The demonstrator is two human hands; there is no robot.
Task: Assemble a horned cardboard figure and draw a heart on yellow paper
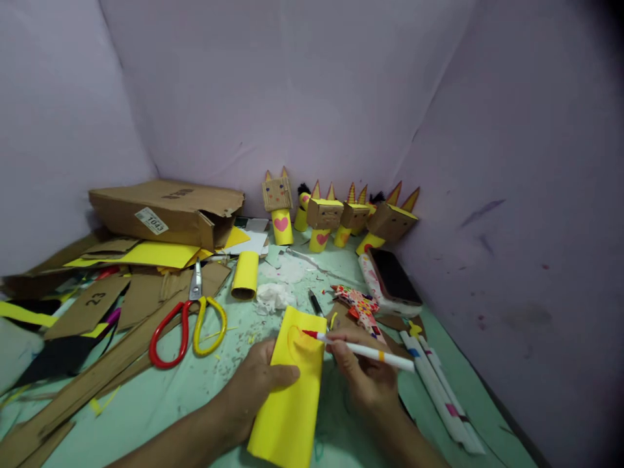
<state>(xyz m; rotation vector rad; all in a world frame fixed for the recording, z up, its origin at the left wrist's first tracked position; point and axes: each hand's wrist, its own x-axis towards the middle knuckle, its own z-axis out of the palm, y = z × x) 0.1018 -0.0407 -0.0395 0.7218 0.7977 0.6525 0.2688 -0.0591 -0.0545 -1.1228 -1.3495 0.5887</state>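
Observation:
My left hand point(256, 383) presses down on a yellow paper sheet point(292, 403) lying on the green table, thumb across its middle. A white marker with a red tip point(361, 349) is gripped in my right hand point(363, 374), and the tip touches the sheet's upper part, where a faint curved line shows. Both hands are at the near centre of the table.
Red-and-yellow scissors point(188, 322) lie left on cardboard strips. A yellow paper roll point(244, 274), crumpled tissue point(272, 297), a phone point(394, 277), several white markers point(439, 390) and patterned paper point(359, 305) surround the hands. Cardboard figures point(336, 214) line the back wall beside a cardboard box point(166, 211).

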